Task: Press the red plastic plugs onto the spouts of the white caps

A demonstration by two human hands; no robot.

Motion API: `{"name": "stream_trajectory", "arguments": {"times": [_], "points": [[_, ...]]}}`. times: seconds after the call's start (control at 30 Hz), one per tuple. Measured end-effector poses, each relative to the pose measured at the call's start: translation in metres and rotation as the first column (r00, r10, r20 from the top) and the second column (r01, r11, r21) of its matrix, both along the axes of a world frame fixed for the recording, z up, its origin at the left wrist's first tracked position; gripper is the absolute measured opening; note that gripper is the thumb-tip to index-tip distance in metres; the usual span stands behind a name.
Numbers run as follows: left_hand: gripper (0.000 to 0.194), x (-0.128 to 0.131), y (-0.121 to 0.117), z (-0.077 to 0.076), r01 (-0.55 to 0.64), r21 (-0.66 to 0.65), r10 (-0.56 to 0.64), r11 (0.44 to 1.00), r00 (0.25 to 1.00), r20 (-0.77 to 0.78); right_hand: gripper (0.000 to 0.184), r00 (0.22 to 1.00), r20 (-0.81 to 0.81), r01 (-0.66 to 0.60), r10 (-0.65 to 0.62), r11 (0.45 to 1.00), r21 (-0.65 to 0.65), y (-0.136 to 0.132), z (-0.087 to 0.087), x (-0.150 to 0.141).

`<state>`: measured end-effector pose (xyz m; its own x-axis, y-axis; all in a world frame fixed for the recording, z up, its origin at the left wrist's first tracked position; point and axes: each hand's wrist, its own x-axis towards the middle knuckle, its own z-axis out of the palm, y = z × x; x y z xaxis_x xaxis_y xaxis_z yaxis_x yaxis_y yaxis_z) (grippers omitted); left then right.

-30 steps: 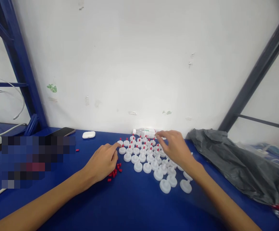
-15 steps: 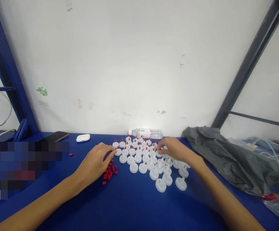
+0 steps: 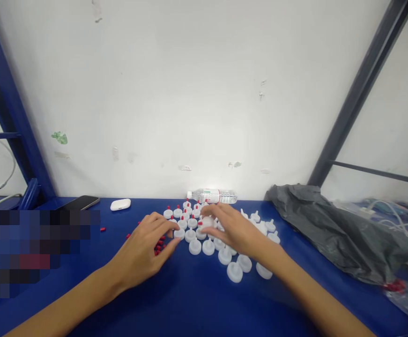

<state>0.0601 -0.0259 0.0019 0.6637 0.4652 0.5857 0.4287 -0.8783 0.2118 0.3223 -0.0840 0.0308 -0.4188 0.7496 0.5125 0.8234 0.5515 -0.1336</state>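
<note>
My left hand (image 3: 154, 241) is open, its thumb and forefinger apart beside a white spouted cap (image 3: 179, 233) at the left side of the group. Small red tips (image 3: 159, 244) lie under and behind that hand, partly hidden by it. My right hand (image 3: 228, 227) is over the middle of the group, thumb and fingers closed around a tilted white spouted cap (image 3: 209, 222), which seems to have a red tip pointing left. Several white caps with red tips (image 3: 177, 212) stand at the back left. Others without tips (image 3: 235, 271) stand in front and to the right.
A clear water bottle (image 3: 212, 195) lies along the wall behind the caps. A white earphone case (image 3: 120, 204) and a phone (image 3: 80, 203) lie at the back left. At the right, a crumpled dark grey bag (image 3: 333, 234) covers part of the blue table (image 3: 189, 304).
My right hand has moved left from the right side of the group to its middle, carrying a white cap. My left hand's thumb and forefinger have spread and shifted slightly right and down.
</note>
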Motion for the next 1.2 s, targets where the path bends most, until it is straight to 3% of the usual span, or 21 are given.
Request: {"name": "stream_trajectory", "arguments": {"times": [0.1, 0.17, 0.3, 0.37, 0.47, 0.57, 0.63, 0.73, 0.83, 1.0, 1.2], "points": [[0.021, 0.004, -0.007, 0.0, 0.065, 0.124, -0.056, 0.99, 0.996, -0.075, 0.047, 0.991, 0.013, -0.137, 0.137, 0.99, 0.035, -0.008, -0.003, -0.019], [0.017, 0.006, -0.01, -0.001, 0.124, 0.222, -0.095, 0.967, 0.986, -0.135, 0.047, 0.979, 0.032, -0.204, 0.202, 0.977, 0.057, -0.013, -0.003, -0.029], [0.019, 0.009, -0.015, -0.001, 0.192, 0.382, -0.107, 0.904, 0.966, -0.233, 0.046, 0.974, 0.062, -0.223, 0.22, 0.974, 0.05, -0.017, -0.005, -0.038], [0.021, 0.011, -0.017, -0.001, 0.173, 0.396, -0.077, 0.902, 0.966, -0.248, 0.047, 0.971, 0.027, -0.239, 0.237, 0.969, 0.063, -0.015, -0.007, -0.039], [0.028, 0.009, -0.018, 0.002, 0.082, 0.293, -0.046, 0.953, 0.991, -0.127, 0.034, 0.976, 0.042, -0.216, 0.212, 0.964, 0.158, -0.007, -0.01, -0.029], [0.037, -0.002, -0.01, 0.009, -0.074, 0.083, 0.068, 0.994, 0.995, 0.074, 0.025, 0.995, 0.091, -0.064, 0.042, 0.964, 0.257, 0.006, -0.007, -0.003], [0.039, -0.012, -0.001, 0.015, -0.186, -0.004, 0.185, 0.982, 0.974, 0.134, 0.015, 0.994, 0.049, 0.086, -0.099, 0.971, 0.224, 0.013, -0.002, 0.021], [0.038, -0.02, 0.012, 0.018, -0.264, -0.056, 0.269, 0.963, 0.959, 0.093, 0.012, 0.959, 0.032, 0.278, -0.281, 0.958, 0.067, 0.021, 0.007, 0.054], [0.032, -0.017, 0.019, 0.012, -0.249, -0.094, 0.25, 0.964, 0.968, -0.003, 0.016, 0.946, 0.099, 0.316, -0.31, 0.947, -0.058, 0.024, 0.009, 0.071], [0.029, -0.011, 0.021, -0.001, -0.198, -0.126, 0.189, 0.972, 0.978, -0.085, 0.013, 0.946, 0.174, 0.304, -0.272, 0.933, -0.192, 0.024, 0.002, 0.072], [0.019, -0.014, 0.022, -0.005, -0.169, -0.151, 0.151, 0.974, 0.98, -0.127, 0.027, 0.898, 0.174, 0.429, -0.403, 0.891, -0.151, 0.024, 0.004, 0.078]]}}
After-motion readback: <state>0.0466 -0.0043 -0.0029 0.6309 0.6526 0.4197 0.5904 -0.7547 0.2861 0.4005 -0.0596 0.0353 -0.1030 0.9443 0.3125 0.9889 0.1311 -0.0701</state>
